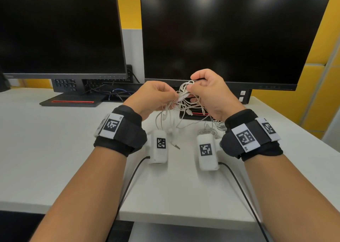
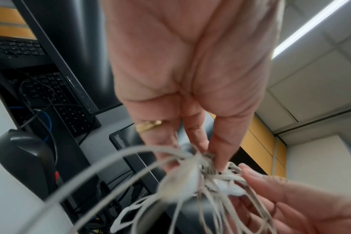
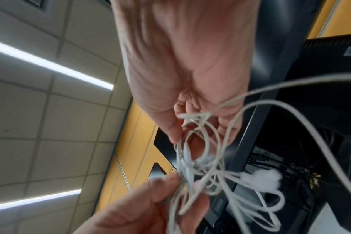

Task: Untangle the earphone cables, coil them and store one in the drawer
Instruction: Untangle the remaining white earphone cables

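Note:
A knot of white earphone cables (image 1: 184, 98) hangs in the air above the white desk (image 1: 55, 149), held between both hands in front of the right monitor. My left hand (image 1: 156, 96) pinches the tangle from the left, fingertips (image 2: 216, 159) closed on several strands (image 2: 190, 177). My right hand (image 1: 204, 88) pinches it from the right, thumb and fingers curled round loops (image 3: 198, 142). Loose loops and a jack plug (image 1: 176, 146) trail down to the desk. An earbud (image 3: 264, 177) dangles from the bundle. No drawer shows in any view.
Two dark monitors (image 1: 60, 30) (image 1: 230, 33) stand at the back of the desk, with keyboards (image 2: 50, 88) and cables tucked beneath them. A black mouse (image 2: 20, 159) lies near the left monitor's base (image 1: 71, 101). Yellow wall panels (image 1: 316, 87) lie behind.

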Demonstrator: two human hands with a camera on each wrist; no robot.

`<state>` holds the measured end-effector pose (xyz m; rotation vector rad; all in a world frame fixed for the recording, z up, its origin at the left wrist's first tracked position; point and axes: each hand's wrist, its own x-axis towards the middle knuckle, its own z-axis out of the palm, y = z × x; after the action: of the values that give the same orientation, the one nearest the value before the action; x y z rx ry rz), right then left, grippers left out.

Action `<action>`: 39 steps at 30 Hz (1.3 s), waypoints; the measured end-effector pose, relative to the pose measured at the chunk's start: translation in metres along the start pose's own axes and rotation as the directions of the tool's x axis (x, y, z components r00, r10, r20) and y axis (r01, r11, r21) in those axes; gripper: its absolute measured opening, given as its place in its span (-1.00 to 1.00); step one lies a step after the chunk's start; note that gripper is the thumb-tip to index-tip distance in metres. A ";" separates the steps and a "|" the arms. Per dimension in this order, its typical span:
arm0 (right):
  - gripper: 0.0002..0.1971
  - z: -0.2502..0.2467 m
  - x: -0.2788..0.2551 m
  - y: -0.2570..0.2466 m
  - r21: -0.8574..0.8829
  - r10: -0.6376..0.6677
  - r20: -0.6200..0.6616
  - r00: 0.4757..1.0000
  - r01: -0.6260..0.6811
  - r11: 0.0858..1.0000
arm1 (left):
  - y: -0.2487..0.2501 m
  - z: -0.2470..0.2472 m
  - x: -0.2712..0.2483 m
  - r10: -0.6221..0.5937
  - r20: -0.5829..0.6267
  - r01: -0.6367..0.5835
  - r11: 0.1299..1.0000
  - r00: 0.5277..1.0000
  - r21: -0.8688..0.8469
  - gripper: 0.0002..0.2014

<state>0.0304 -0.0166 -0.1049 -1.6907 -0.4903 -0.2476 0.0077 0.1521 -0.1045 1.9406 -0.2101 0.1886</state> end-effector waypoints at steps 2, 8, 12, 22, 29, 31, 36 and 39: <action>-0.79 0.000 0.001 0.001 0.057 0.000 -0.006 1.000 0.001 0.998 | 0.000 -0.001 0.001 0.010 -0.029 -0.008 0.996 1.000 0.084 -0.94; -0.84 -0.002 0.000 -0.002 0.084 0.025 -0.034 0.999 -0.022 0.996 | 0.002 0.000 -0.004 0.057 0.119 -0.063 0.997 0.991 0.049 -0.96; -0.86 -0.001 -0.001 -0.003 0.046 0.048 -0.016 0.999 -0.048 0.998 | -0.002 -0.002 0.003 0.106 -0.054 -0.107 0.994 0.993 -0.008 -0.88; -0.90 -0.004 -0.004 0.000 -0.107 0.174 0.200 0.964 -0.155 0.982 | -0.006 -0.009 0.010 0.123 -0.460 -0.224 0.960 0.879 -0.171 -0.90; -0.93 -0.012 -0.002 0.002 -0.267 0.151 0.015 0.988 -0.141 0.953 | -0.003 -0.014 0.011 -0.048 -0.377 -0.134 0.887 0.925 -0.441 -0.84; -0.90 -0.007 -0.003 -0.001 -0.285 0.120 0.088 0.989 -0.090 0.954 | 0.003 -0.010 0.006 -0.025 -0.228 -0.095 0.862 0.973 -0.498 -0.85; -0.64 0.001 -0.005 -0.008 -0.164 0.054 0.223 0.973 -0.017 0.986 | 0.008 -0.005 -0.006 0.138 -0.006 -0.126 0.885 0.990 -0.448 -0.84; -0.79 0.003 -0.009 -0.004 -0.162 0.023 0.260 0.965 0.020 0.987 | 0.004 -0.007 -0.006 0.221 0.071 -0.169 0.883 0.973 -0.438 -0.70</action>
<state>0.0205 -0.0147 -0.1052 -1.8957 -0.6799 -0.0637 0.0002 0.1571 -0.0997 1.4873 -0.4881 0.1440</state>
